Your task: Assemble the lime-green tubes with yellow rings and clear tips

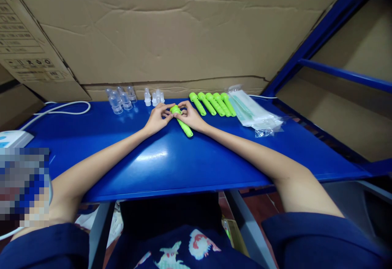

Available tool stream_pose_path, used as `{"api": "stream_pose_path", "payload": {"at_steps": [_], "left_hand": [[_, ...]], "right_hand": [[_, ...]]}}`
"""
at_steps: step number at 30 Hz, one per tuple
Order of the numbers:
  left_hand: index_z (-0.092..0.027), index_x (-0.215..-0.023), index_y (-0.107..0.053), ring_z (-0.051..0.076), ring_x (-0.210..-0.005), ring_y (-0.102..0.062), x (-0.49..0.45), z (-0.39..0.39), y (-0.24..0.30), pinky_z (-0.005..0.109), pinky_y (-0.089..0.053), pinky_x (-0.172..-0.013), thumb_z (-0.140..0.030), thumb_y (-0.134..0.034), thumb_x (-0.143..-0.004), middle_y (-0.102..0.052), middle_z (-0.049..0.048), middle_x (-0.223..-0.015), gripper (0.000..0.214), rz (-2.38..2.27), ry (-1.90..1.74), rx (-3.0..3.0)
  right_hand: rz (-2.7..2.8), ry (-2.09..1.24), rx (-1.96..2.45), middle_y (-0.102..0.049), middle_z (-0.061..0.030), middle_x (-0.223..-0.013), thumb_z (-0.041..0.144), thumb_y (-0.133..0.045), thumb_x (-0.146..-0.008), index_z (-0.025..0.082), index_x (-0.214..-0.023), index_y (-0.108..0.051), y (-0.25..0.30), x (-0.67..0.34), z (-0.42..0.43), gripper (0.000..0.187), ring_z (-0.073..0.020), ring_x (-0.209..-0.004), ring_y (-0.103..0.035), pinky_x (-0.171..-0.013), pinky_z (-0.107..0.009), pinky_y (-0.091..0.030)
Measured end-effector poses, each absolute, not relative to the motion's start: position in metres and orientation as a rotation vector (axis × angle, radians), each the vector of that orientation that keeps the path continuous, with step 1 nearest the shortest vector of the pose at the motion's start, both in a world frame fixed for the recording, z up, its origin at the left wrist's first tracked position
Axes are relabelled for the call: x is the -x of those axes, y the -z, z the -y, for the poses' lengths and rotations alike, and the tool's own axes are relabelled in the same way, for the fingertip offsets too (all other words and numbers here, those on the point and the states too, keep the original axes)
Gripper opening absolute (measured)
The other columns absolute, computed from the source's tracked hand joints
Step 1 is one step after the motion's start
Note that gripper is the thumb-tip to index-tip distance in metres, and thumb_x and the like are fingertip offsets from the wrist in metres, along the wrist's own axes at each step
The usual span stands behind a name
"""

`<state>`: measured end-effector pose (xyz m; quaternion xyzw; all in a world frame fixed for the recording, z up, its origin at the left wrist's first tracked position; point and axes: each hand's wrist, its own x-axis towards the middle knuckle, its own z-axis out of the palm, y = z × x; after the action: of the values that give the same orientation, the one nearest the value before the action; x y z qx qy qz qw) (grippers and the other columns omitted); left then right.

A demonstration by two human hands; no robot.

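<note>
Both hands meet at a bright green plastic tube with a wider head, tilted over the blue table. My left hand pinches the head from the left with thumb and fingertips. From the right, my right hand grips the same head, its thumb across it. The narrow end points toward me, to the lower right. Several matching green tubes lie in a row right of my hands. Small clear white-based pieces stand behind my left hand, and larger clear cups stand farther left.
Clear plastic bags with white and green contents lie right of the green row. A white power strip with a cable sits at the left. Cardboard walls the back of the blue table; a blue metal frame rises at right.
</note>
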<state>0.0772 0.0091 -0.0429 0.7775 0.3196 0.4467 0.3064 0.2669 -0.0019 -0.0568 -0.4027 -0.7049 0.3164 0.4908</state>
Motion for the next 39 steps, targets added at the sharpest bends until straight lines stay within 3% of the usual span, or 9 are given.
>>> {"api": "stream_pose_path", "payload": {"at_steps": [21,39], "left_hand": [[-0.012,-0.122,-0.068,0.014,-0.085,-0.073,-0.0764,-0.0111,0.0464,0.026,-0.063,-0.077,-0.028,-0.074,-0.085,-0.064,0.0111,-0.112,0.041,-0.779,-1.169,-2.089],[-0.015,-0.121,-0.069,0.012,-0.084,-0.072,-0.0772,-0.0088,0.0444,0.028,-0.062,-0.08,-0.016,-0.068,-0.086,-0.064,0.0082,-0.107,0.035,-0.741,-1.111,-2.101]], "right_hand": [[1.678,-0.827,0.949,-0.056,0.0018,-0.097,0.037,-0.072,-0.072,0.023,-0.101,-0.046,0.0553,-0.2693,0.0017,0.042,-0.0078,-0.064,-0.055,-0.062,-0.026,-0.045],[1.592,-0.954,0.942,-0.055,0.0062,-0.084,0.044,-0.083,-0.067,0.024,-0.091,-0.044,0.0497,-0.2683,0.0054,0.05,-0.0062,-0.059,-0.051,-0.056,-0.022,-0.043]]}}
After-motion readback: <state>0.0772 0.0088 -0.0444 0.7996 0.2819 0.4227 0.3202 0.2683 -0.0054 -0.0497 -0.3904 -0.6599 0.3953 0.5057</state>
